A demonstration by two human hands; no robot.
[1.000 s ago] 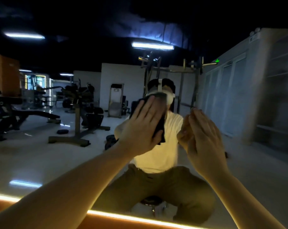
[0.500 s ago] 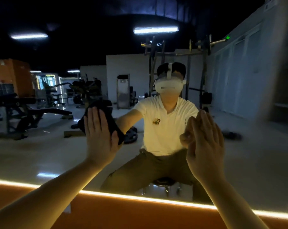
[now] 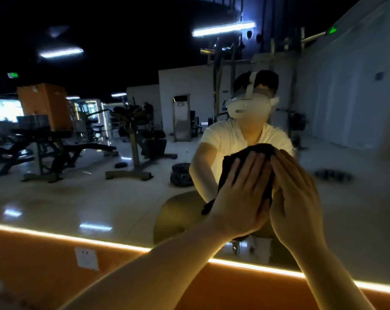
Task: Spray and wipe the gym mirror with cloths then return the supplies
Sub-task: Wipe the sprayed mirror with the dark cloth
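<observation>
Presently a dark cloth is pressed flat against the mirror under the left hand, fingers straight; the right hand, likewise straight-fingered and empty, is laid just beside it.
</observation>
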